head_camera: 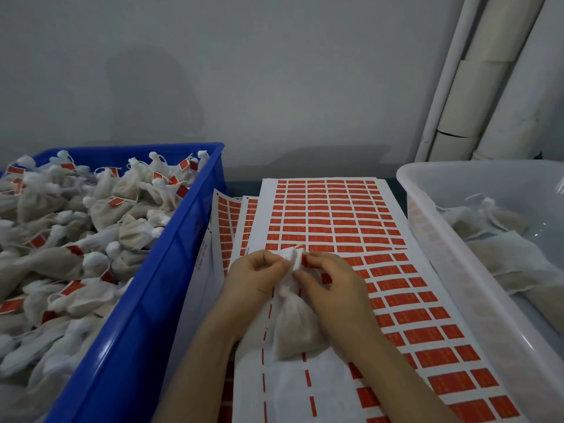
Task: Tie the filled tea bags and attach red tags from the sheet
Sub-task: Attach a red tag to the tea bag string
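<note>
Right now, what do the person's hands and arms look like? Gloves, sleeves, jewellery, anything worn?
Both are bare. The left hand and right hand have no gloves, and no rings show on the fingers in view. Both forearms are uncovered as far as the bottom edge of the picture: no sleeves, watch, bracelet or wrist strap. Nails look short and unpainted, as far as the blur allows. No markings or tape visible.

A filled white mesh tea bag lies at centre on the sheet of red tags, its gathered neck pointing to 12 o'clock. The sheet's lower-left tags are peeled away, leaving bare white backing.
</note>
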Demonstrator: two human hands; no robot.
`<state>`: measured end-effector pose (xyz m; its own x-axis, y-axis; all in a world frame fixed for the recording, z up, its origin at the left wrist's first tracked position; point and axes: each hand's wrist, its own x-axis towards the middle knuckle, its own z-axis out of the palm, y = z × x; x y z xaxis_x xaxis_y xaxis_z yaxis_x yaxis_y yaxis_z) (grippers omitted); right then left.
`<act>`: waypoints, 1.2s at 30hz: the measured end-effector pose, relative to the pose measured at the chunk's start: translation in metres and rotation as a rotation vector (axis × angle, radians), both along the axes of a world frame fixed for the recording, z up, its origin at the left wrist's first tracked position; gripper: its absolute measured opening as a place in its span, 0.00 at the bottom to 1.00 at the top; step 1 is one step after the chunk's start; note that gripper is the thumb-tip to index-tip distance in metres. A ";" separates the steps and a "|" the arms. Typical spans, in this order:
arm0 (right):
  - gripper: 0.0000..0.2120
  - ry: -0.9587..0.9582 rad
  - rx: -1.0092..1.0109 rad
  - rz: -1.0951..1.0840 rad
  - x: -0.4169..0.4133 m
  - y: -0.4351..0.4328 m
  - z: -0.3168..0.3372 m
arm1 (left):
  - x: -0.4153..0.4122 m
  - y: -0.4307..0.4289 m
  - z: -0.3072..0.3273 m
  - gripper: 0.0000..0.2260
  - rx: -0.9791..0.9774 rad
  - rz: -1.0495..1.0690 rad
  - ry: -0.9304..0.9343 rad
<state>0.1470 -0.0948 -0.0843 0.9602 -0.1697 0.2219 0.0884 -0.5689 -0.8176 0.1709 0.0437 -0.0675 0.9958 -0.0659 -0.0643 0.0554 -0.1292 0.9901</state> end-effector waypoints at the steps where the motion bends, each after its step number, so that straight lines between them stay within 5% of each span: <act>1: 0.15 -0.005 0.033 -0.011 0.000 0.000 0.001 | 0.000 -0.001 0.000 0.10 -0.001 -0.009 -0.003; 36: 0.03 -0.062 0.177 0.019 0.005 -0.012 0.008 | 0.003 -0.005 -0.008 0.11 -0.004 -0.033 -0.068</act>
<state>0.1519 -0.1064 -0.0766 0.9489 -0.1936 0.2494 0.1514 -0.4140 -0.8976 0.1739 0.0389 -0.0755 0.9951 -0.0988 0.0037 -0.0162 -0.1261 0.9919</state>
